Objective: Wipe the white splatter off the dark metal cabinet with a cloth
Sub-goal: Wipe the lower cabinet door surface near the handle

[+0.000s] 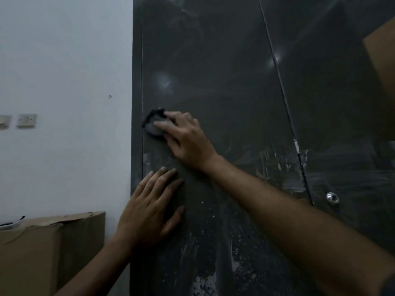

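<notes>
Cloth (154,122) sits bunched and dark under my right hand (185,139), pressed against the cabinet (224,92) close to the left edge of its door, about halfway up the view. My fingers (168,127) lie across the cloth with the tips spread over it, pushing it flat to the metal; I cannot tell whether the thumb curls under it. My left hand (149,207) lies lower on the same door, fingers straight and a little apart, palm flat on the metal and holding nothing. White splatter (205,283) shows as flecks and streaks below my left hand, with more smeared patches near the seam between the doors at right, just above a small silver lock (332,198). Left of the cabinet is a pale wall (64,71) with two switch plates (26,120), and a cardboard box (49,248) stands against it.
</notes>
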Demonstrator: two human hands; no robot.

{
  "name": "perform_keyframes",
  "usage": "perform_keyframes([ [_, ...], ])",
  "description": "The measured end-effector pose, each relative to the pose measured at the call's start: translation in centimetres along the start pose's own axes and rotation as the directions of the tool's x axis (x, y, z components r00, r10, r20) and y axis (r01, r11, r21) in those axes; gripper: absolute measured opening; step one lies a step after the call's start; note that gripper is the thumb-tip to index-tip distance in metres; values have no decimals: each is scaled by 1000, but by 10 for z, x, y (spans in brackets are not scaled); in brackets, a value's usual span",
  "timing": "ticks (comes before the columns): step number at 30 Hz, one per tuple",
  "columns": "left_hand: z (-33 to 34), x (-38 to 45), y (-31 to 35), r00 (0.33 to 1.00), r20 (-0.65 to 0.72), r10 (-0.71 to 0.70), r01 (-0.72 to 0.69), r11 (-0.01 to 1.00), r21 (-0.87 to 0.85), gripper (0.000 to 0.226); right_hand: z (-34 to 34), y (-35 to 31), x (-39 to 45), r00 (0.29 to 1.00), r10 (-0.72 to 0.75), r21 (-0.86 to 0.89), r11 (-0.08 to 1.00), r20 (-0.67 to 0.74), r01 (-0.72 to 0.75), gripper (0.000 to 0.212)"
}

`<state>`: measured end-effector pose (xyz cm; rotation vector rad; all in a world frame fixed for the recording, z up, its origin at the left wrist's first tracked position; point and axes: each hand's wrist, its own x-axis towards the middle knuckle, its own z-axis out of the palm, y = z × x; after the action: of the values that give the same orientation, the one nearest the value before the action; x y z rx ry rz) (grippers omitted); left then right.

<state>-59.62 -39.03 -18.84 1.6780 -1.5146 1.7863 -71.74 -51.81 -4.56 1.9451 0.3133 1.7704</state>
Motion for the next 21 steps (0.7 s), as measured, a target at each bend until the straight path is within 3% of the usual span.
perform_keyframes([
  [2, 0, -1, -1, 1000, -10, -3, 3, 1000, -12, 69, -12, 18, -22, 986, -155, 3, 988, 59, 155, 36],
  [3, 0, 0, -1, 1000, -15, -3, 3, 1000, -20, 69, -21, 37, -31, 988, -151, -26, 988, 45, 152, 33],
  [4, 0, 1, 0, 1000, -21, -3, 2, 1000, -28, 68, -29, 59, -37, 997, -79, -69, 995, -2, 79, 32],
  [6, 1, 1, 1, 999, -37, -6, 5, 1000, -27, 69, -44, 99, -34, 965, 199, -119, 968, -173, -221, 30],
  [8, 3, 0, 2, 999, -49, -7, 5, 999, -33, 68, -43, 108, -9, 835, 462, -81, 860, -298, -505, 30],
  [9, 3, 0, 2, 998, -56, -5, 2, 999, -41, 67, -36, 99, 8, 800, 513, -63, 828, -312, -556, 30],
  [11, 2, -2, 1, 997, -73, 5, -9, 998, -58, 63, -16, 57, 32, 869, 417, -56, 893, -264, -446, 27],
  [13, 1, -5, 1, 994, -108, 17, -27, 996, -85, 55, 3, 5, 33, 986, 122, 5, 993, -110, -122, 24],
  [14, 1, -6, 2, 990, -134, 31, -45, 994, -104, 50, 6, -13, 23, 998, -68, 32, 997, -20, 68, 23],
  [17, 3, -8, 2, 974, -219, 64, -94, 987, -130, 36, -8, -8, -8, 862, -475, 86, 880, 178, 468, 19],
  [18, 3, -8, 2, 972, -223, 70, -100, 987, -129, 32, -13, 7, -10, 830, -520, 50, 852, 203, 522, 19],
  [19, 2, -8, 3, 972, -225, 69, -100, 987, -127, 29, -18, 25, -5, 850, -494, 1, 865, 185, 502, 19],
  [21, 4, -8, 4, 971, -234, 53, -86, 988, -131, 25, -24, 52, 19, 976, -218, -81, 973, 2, 217, 20],
])
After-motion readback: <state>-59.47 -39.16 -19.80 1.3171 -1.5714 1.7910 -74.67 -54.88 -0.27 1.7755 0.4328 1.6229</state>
